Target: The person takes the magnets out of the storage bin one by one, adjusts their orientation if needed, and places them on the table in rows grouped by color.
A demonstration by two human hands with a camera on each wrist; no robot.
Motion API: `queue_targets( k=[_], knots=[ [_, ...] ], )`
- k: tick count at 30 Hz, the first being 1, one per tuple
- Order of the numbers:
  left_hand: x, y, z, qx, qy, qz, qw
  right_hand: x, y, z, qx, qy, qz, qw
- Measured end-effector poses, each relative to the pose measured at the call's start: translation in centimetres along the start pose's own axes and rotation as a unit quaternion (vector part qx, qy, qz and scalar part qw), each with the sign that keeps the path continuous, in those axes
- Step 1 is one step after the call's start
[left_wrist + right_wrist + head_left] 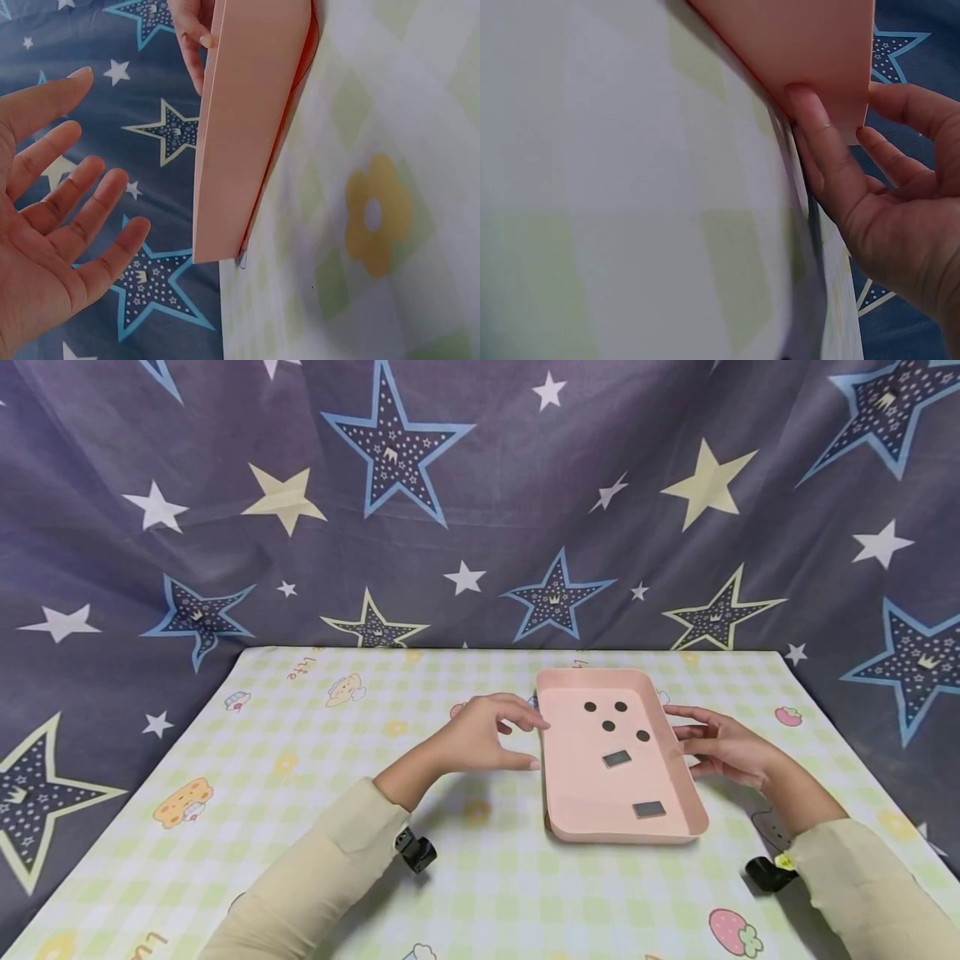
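A shallow pink tray [592, 814] lies on the tablecloth, with several round black discs [609, 726] and two dark grey rectangular pieces [617, 758] [648, 810] inside. At its left side is my left hand [480, 735], thumb and fingers spread apart; the left wrist view shows that hand [60, 217] holding nothing, with a gap to the tray wall [247, 135]. My right hand [727, 747] is at the right wall, fingers extended. In the right wrist view, its thumb [814, 112] touches the outer wall [810, 45] and another fingertip meets the rim.
A red-orange edge [296, 82] and a thin loop show under the tray; what they belong to is unclear. The checked tablecloth [300, 760] reaches back to a dark star-patterned curtain [465, 527]. Black wrist cameras [416, 849] sit at both sleeves.
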State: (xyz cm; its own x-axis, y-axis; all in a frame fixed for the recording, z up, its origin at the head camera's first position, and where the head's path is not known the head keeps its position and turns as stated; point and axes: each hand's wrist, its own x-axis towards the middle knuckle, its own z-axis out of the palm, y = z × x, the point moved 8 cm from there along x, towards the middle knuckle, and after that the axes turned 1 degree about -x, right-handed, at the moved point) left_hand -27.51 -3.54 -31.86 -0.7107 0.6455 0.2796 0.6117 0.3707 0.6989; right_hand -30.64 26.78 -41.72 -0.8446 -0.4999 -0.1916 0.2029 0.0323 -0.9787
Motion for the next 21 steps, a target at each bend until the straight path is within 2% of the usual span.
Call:
queue_targets(
  k=[5,14,21],
  knots=[
    [0.5,0.1,0.2,-0.006,-0.001,0.004,1.0000,0.0,0.0,0.0,0.002,-0.005,-0.003,1.0000],
    [1.6,0.6,0.5,-0.013,-0.003,0.020,0.9997,0.0,0.1,-0.2,-0.014,0.016,0.012,0.9997],
    [2.3,1.0,0.9,-0.018,-0.010,0.017,0.9996,0.0,0.1,-0.3,-0.021,0.022,0.018,0.9994]
  ],
)
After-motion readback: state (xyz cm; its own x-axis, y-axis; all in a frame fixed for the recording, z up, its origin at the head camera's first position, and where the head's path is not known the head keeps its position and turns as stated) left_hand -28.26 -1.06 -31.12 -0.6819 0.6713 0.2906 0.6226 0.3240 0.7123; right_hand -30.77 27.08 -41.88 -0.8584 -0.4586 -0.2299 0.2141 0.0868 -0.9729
